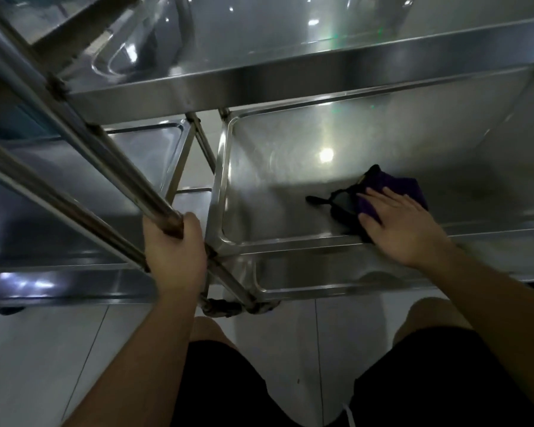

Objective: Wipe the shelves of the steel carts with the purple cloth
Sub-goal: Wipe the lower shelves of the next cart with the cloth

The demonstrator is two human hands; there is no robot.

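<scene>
On the middle shelf [259, 186] of the right steel cart, near its front rim, lies the purple cloth [392, 192], bunched. Right hand [404, 229] presses it flat, fingers straight and spread. Left hand [174, 251] grips the cart's upright post [111, 155], fingers wrapped round it. Second cart [74, 192] stands just beside, left.

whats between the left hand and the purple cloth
In the head view: the cart's corner post, then bare steel of the middle shelf. The right hand presses the purple cloth; the left hand grips a rail.
</scene>
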